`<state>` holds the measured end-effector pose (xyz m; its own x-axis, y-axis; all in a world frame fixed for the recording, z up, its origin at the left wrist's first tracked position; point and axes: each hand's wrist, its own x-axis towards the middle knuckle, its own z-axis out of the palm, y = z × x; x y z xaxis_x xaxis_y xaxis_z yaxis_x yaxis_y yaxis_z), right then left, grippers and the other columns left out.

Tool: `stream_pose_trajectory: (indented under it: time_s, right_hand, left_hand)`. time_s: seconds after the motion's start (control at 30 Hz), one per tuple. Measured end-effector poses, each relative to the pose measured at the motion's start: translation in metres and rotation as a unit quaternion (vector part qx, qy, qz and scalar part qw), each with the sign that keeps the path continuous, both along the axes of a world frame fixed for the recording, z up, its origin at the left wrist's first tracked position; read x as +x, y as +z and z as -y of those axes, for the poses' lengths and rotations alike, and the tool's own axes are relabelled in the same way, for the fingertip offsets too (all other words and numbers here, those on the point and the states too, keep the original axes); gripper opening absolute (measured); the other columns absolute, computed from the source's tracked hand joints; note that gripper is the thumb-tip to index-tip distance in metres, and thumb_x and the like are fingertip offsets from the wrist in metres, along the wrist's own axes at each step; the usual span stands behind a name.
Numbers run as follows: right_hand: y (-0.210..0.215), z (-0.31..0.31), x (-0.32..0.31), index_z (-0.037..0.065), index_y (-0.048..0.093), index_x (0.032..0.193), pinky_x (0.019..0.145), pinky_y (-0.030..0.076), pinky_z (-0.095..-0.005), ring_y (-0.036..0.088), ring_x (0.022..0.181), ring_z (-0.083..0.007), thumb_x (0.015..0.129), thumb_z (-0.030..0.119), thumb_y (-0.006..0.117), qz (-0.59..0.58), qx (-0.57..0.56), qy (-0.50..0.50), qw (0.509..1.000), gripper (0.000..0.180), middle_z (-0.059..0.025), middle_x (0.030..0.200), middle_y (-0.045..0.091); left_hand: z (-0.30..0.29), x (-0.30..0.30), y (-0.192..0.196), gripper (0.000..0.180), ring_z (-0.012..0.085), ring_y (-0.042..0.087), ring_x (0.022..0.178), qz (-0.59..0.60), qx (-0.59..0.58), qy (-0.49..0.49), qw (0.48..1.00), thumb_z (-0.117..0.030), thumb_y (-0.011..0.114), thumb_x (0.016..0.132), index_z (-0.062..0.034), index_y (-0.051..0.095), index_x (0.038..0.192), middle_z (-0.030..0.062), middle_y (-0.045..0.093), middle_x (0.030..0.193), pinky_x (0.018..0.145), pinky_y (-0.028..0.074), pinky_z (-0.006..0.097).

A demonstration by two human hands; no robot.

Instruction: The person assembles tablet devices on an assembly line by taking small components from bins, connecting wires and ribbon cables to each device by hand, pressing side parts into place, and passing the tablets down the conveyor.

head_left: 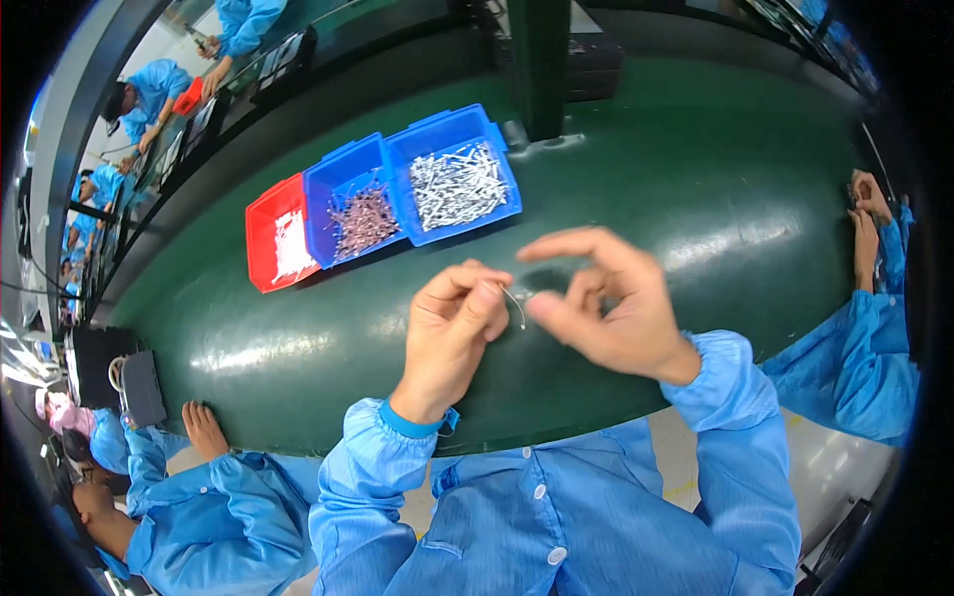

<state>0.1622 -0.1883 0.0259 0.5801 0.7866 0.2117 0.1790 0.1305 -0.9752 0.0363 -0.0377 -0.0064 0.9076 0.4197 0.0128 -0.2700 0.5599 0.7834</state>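
Both hands are meeting above the green table [696,189]: the left hand [452,328] and right hand [606,303] are pinching a thin wire [517,303] between fingertips. Behind them, a red bin [260,214] is holding white pieces, one blue bin [338,174] coppery pieces, another blue bin [452,124] silvery pins.

The left hand [452,328] and right hand [606,303] met over the table [696,199], a thin wire [516,303] between them; behind them and to the left, three bins stood side by side: the small bin [281,243] leftmost, the middle bin [353,199] next, the large bin [457,174] rightmost.
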Motion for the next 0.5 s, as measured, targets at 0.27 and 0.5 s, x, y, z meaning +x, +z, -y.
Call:
stream_pose_trajectory:
  time_s: [0.27, 0.5]
  right_hand:
    - [-0.015, 0.000, -0.013, 0.002, 0.070, 0.093, 0.041, 0.035, -0.0209, 0.051, 0.045, -0.0028, 0.082, 0.003, 0.075, 0.082, 0.033, -0.063, 0.994, 0.013, -0.0040, 0.082, 0.070]
    - [-0.013, -0.001, -0.017, 0.006, 0.071, 0.088, 0.042, 0.041, -0.0240, 0.056, 0.050, -0.0067, 0.077, 0.002, 0.076, 0.137, 0.048, -0.103, 0.984, 0.013, -0.0021, 0.082, 0.066]
  left_hand:
    - [0.010, 0.004, -0.013, 0.009, 0.0088, 0.048, 0.067, 0.015, 0.114, 0.042, 0.992, -0.007, 0.066, 0.095, -0.0001, 0.069, 0.101, 0.0037, 0.056, 0.090, 0.057, 0.038, 0.023]
    - [0.013, 0.001, -0.009, 0.013, 0.0101, 0.055, 0.068, -0.005, 0.192, 0.083, 0.978, -0.001, 0.072, 0.088, -0.0003, 0.074, 0.100, 0.0046, 0.057, 0.090, 0.056, 0.045, 0.022]
